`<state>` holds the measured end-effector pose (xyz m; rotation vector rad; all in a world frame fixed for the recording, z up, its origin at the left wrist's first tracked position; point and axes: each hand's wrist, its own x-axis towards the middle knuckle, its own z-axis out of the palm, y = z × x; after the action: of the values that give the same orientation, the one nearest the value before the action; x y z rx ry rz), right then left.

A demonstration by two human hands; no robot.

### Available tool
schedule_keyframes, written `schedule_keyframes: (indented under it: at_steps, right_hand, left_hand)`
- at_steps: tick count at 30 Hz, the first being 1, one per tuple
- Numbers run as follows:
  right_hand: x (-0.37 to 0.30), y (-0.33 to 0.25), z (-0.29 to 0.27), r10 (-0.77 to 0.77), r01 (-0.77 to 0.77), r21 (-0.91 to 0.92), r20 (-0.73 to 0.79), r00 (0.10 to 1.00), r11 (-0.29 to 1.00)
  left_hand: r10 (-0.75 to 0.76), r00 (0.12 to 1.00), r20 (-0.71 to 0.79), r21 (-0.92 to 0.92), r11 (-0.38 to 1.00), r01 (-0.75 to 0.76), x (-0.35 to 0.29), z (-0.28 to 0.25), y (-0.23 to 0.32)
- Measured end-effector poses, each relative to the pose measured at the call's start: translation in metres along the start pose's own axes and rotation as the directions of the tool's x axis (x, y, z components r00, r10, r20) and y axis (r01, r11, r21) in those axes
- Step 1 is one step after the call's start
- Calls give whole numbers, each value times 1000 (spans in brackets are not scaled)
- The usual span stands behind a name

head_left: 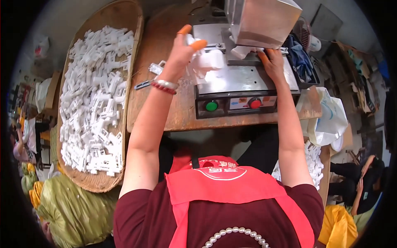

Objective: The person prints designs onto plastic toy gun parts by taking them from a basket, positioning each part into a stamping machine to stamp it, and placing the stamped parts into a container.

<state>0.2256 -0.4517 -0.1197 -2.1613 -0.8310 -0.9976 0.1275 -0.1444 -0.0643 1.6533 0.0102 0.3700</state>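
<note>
My left hand [180,56], with orange covers on two fingertips, is raised over the left side of a metal machine [240,80]. It grips a white plastic piece [210,60], blurred by motion. At the right side of the machine, my right hand [273,64] has its fingers at a second white plastic part [242,51] under the shiny metal box head [264,22]. That part lies on a dark raised plate, and some of my right fingertips are hidden. On the machine's front are a green button [211,106] and a red button [255,103].
Left of the wooden table [165,111], a long woven tray [127,82] holds many white parts. A loose part [156,68] and a small blue-grey tool [142,85] lie beside it. To the right are a dark bin [304,66] and a plastic bag [326,115].
</note>
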Motion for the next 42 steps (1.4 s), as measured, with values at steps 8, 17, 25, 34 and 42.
schedule_keyframes:
  at_steps: [8, 17, 25, 34, 42]
  right_hand:
    - [6, 1, -3, 396, -348, 419, -30, 918, 839]
    - [-75, -131, -261, 129, -309, -360, -447, 885, 880]
    - [-168, 9, -155, 662, -625, 225, -177, 728, 747]
    - [-170, 9, -86, 729, -717, 132, -151, 667, 684]
    - [-167, 3, -87, 696, -706, 12, -180, 695, 708]
  left_hand:
    - [161, 977, 138, 636, 742, -212, -7, 27, -9]
    - [169, 714, 680, 682, 210, -700, -36, 67, 3]
    - [581, 805, 119, 397, 715, -575, -85, 31, 47]
    - [539, 816, 207, 617, 576, -537, -84, 65, -8]
    - [403, 869, 287, 792, 410, -452, 15, 141, -11]
